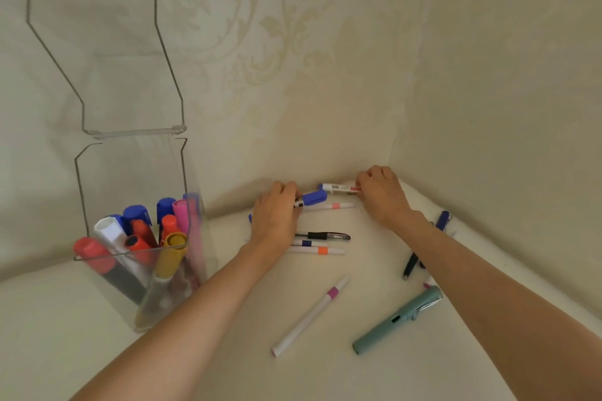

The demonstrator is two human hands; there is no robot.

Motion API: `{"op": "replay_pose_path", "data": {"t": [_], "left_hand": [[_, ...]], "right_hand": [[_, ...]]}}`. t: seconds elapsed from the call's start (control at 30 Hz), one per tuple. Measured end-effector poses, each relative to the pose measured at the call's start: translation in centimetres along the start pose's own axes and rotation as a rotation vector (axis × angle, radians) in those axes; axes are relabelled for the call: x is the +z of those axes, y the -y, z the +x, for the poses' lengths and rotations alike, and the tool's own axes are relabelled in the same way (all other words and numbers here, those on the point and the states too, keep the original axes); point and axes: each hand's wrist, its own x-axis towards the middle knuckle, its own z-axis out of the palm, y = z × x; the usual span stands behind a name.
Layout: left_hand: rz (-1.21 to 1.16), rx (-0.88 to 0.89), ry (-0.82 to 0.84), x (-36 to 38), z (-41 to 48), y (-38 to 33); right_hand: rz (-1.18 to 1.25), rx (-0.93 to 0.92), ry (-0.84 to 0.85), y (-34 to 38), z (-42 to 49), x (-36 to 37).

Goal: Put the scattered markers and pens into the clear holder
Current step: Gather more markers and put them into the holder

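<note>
The clear holder (97,192) stands at the left with its lid up, and several capped markers in red, blue, white, pink and yellow stand in it. My left hand (277,215) grips a blue-capped marker (312,198) near the back wall. My right hand (382,194) pinches the end of a white marker (335,187) with a red band. Between and below the hands lie a thin pink-banded pen (332,206), a black pen (325,235), a blue-banded pen (306,243) and an orange-banded pen (321,250).
A magenta-banded white pen (309,316) and a teal fountain pen (397,319) lie nearer me. A dark pen (409,265) and a blue pen (442,220) lie partly under my right forearm. Patterned walls close the corner behind.
</note>
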Motion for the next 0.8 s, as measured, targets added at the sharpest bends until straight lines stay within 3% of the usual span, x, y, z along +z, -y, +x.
{"op": "replay_pose_path", "data": {"t": [0.1,0.27,0.4,0.6,0.8], "left_hand": [[-0.061,0.058,-0.064,-1.4,-0.5,-1.3],[-0.252,0.137,-0.088,-4.9,-2.3,-3.3],[-0.349,0.196,-0.119,-9.1,-5.0,-4.3],[-0.429,0.241,-0.257,-15.9,-7.0,-3.3],[-0.551,0.184,-0.467,-21.0,-8.3,0.7]], "right_hand": [[0.117,0.035,-0.086,0.8,-1.2,-2.5],[0.606,0.102,-0.129,4.1,-4.9,-8.3],[0.731,0.1,-0.367,6.5,-7.5,-12.4],[1.062,-0.058,-0.292,12.5,-9.4,-16.8],[1.144,-0.148,-0.308,18.0,-9.4,-18.4]]}}
